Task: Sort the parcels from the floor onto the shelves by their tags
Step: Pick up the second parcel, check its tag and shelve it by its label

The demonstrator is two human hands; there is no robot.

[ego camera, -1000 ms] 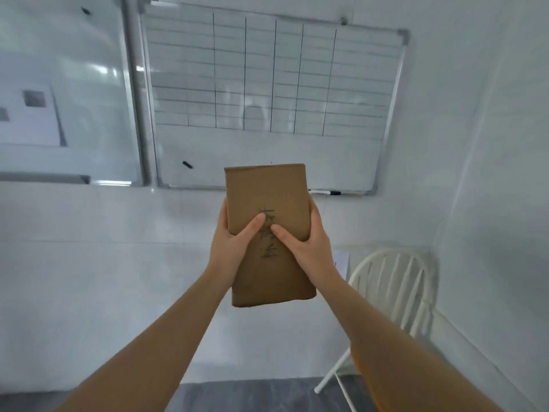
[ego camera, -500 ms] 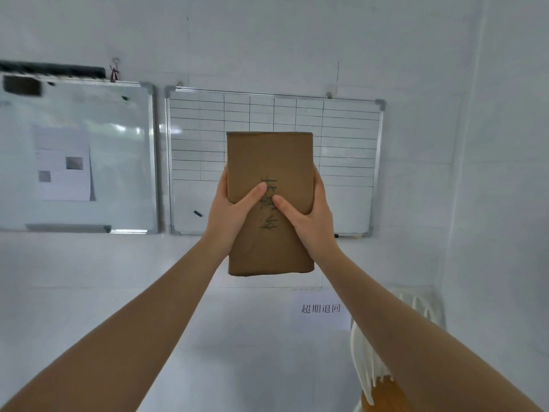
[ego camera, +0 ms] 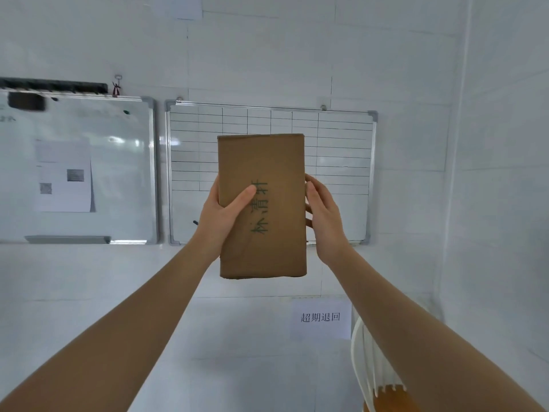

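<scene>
A brown cardboard parcel [ego camera: 267, 162] is held upright at arm's length in front of the wall. Green handwritten characters run down its front face. My left hand [ego camera: 221, 217] grips its left edge, with the thumb laid across the front beside the writing. My right hand [ego camera: 322, 212] is at the right edge, its fingers behind the parcel and the thumb off the front face. No shelves and no other parcels are in view.
A gridded whiteboard [ego camera: 338, 150] hangs on the wall behind the parcel, a plain whiteboard [ego camera: 118, 173] with a pinned sheet to its left. A paper sign with printed characters [ego camera: 320, 318] is stuck lower on the wall. A white chair back [ego camera: 368, 364] shows at lower right.
The view tilted up, so the whiteboards sit lower in frame. My right thumb came off the parcel's front, uncovering the green writing. The parcel stays held between both hands.
</scene>
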